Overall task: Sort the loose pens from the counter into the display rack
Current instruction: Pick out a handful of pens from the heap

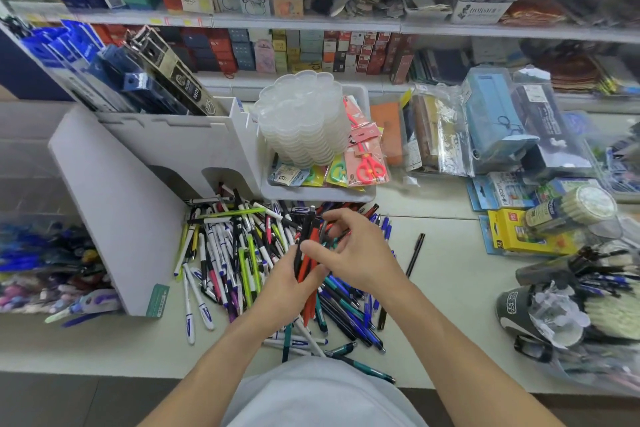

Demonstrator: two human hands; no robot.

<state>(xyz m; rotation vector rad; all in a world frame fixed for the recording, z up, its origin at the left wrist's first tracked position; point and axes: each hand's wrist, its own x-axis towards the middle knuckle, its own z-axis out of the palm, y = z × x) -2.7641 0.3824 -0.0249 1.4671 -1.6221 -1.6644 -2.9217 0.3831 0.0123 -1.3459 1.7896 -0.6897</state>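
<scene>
A big heap of loose pens, white, blue, green, pink and black, covers the counter in front of me. My left hand grips a small upright bundle of pens, black and orange ones. My right hand is above the heap right beside the bundle, its thumb and fingers closed on the same pens. The white display rack stands at the left, its upper slots filled with packaged pens. One black pen lies apart on the right.
A white tray with packaged scissors and a stack of clear plastic palettes sits behind the heap. Pencil cases and boxes crowd the right side. A clear bin of pens is at far left. Shelves run along the back.
</scene>
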